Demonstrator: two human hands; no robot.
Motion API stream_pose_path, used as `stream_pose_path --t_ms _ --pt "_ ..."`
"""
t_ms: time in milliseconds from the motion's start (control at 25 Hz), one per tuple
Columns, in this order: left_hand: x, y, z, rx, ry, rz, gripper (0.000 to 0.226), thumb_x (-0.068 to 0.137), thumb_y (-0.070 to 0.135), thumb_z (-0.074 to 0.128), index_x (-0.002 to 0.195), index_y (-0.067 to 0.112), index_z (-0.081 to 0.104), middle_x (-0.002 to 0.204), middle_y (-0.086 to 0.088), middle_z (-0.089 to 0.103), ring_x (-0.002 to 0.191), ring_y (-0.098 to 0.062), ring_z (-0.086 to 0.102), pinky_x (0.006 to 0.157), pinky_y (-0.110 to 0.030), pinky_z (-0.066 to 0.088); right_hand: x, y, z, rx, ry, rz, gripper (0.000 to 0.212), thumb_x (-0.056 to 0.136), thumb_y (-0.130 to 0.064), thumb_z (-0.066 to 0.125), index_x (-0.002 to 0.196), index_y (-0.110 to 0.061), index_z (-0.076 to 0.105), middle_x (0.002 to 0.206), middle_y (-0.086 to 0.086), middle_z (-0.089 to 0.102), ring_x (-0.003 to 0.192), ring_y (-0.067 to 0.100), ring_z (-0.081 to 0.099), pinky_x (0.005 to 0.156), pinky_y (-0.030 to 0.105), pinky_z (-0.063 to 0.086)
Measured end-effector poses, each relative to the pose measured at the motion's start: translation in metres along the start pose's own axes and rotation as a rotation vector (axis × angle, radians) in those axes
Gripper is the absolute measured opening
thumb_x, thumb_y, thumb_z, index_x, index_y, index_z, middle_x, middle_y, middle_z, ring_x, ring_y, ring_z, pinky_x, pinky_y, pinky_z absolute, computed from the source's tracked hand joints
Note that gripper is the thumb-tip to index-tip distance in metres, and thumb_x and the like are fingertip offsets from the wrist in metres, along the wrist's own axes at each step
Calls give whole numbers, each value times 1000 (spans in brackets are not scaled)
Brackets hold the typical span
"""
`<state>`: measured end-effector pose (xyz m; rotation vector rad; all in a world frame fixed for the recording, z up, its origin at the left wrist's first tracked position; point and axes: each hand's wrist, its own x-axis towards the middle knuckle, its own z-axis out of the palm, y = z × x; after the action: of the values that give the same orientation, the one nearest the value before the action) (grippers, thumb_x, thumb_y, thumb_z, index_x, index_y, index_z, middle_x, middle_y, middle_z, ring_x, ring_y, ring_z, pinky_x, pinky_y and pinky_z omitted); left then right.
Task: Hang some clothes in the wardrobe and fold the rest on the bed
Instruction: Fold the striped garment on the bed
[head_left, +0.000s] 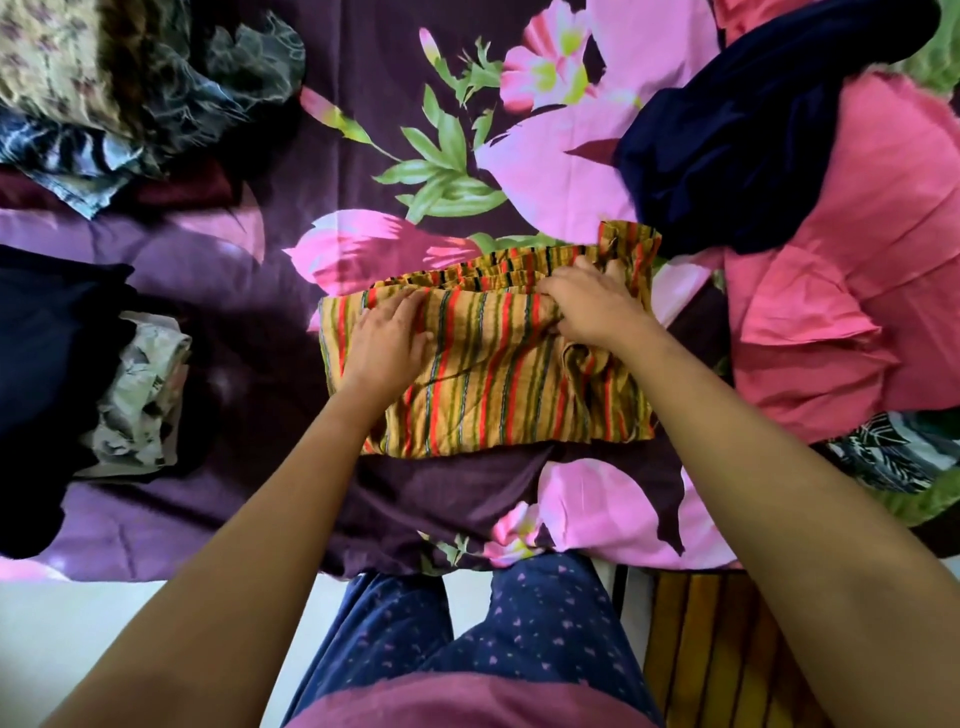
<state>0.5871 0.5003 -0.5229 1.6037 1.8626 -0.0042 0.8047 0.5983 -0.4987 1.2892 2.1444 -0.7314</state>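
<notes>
Pressing striped cloth (498, 364) lengthwise left-right on bed (260, 270), left hand (387, 343) flat, right hand (592, 306) pinching fold

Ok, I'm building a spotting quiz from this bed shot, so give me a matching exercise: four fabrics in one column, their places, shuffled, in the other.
Things:
1. striped cloth
2. pink garment
3. navy garment
4. white patterned cloth

Places:
A. left edge, beside dark clothes
B. centre, under both hands
C. upper right, on top of the pink
D. right side of the bed

Pairs: 1-B, 2-D, 3-C, 4-A
</notes>
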Motion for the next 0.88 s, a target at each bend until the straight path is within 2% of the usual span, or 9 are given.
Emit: stream_pose_path --t_ms 160,320,400,440,520,600,640,760,880 --pt "15 -3 -6 121 88 -52 32 90 24 59 114 4 60 123 -15 55 114 -34 49 98 -42 31 4 -2 -11 25 170 9 23 82 -2 59 102 -13 63 111 2 58 112 26 47 99 50 30" --pt "20 7 -11 112 261 -146 23 92 21 51 102 2 59 113 -16 56 104 -35 51 89 -43 32 0 -1 17 -4 645 123 38 75 1 62 111 -9 63 107 11 60 103 29 52 89 46 38" --pt "15 10 -3 83 390 -197 18 90 15 51 99 1 57 114 -17 56 103 -37 52 87 -44 34 -4 -8 39 -19 779 108 39 77 -6 62 116 -9 62 115 13 60 111 29 52 93 49 40" --pt "12 11 3 69 469 -169 15 87 10 52 98 1 57 116 -19 56 104 -37 53 87 -43 36 -6 -11 53 -35 777 79 38 82 -11 60 120 -9 61 124 15 58 120 29 49 99 52 36" --pt "9 17 19 26 544 116 20 82 2 56 101 -1 57 118 -24 57 105 -37 54 89 -43 41 -10 -13 76 -43 764 53 38 92 -19 53 128 -9 56 140 17 48 134 30 38 110 56 22" --pt "5 22 40 50 393 488 32 83 3 55 114 -3 54 127 -25 55 116 -37 51 98 -47 41 -16 -12 92 -6 766 105 43 96 -24 48 137 -8 48 147 18 38 139 30 28 113 57 13" --pt "4 22 49 86 288 554 39 88 10 51 125 -2 50 136 -22 49 127 -33 43 106 -47 34 -19 -11 99 8 769 137 46 97 -26 46 140 -9 43 149 19 35 140 30 26 113 57 11" --pt "9 15 62 151 88 298 66 94 48 31 150 15 15 157 -3 10 145 -18 5 118 -39 1 -22 -2 114 28 732 180 53 98 -33 39 147 -14 30 153 18 26 143 30 18 113 59 5" --pt "27 11 69 204 69 200 77 88 65 23 149 25 1 154 5 -6 142 -12 -7 113 -24 -18 -3 23 125 116 583 268 61 97 -48 28 151 -30 5 158 10 14 145 27 12 110 65 6"
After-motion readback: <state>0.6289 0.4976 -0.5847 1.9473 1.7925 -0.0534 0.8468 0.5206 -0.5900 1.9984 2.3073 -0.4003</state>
